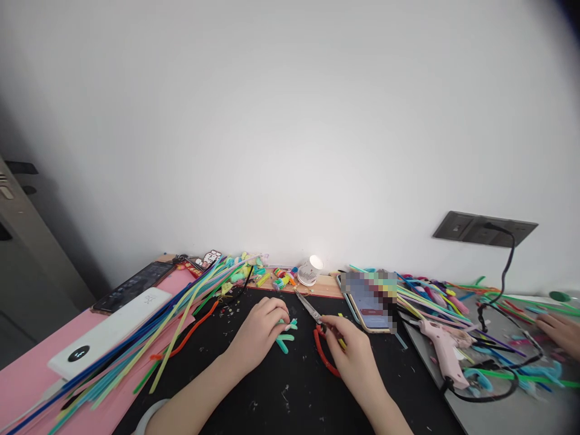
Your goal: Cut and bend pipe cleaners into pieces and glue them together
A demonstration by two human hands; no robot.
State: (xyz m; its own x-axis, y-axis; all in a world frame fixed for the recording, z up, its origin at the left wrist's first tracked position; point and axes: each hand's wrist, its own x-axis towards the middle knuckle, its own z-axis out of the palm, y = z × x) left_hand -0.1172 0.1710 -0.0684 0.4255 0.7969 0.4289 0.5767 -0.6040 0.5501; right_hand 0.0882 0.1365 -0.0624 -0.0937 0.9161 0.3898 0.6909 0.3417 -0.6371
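Note:
My left hand [259, 326] is closed, fingertips pinched on short teal pipe cleaner pieces [286, 338] that stick out to its right over the black mat [272, 399]. Its thumb and fingers partly hide them. To the right, my right hand [348, 343] has its fingers closed on red-handled scissors [323, 355] near the pivot. The metal blades point up and left, toward a white paper cup [310, 269]. Something small and yellow shows beside the right fingers.
Long pipe cleaners [181, 314], a white power bank [111, 331] and a dark tablet-like device [133, 286] lie left. A phone [371, 308] is right of centre. A pink glue gun [446, 353] with a black cord lies further right, near another person's hand [560, 333].

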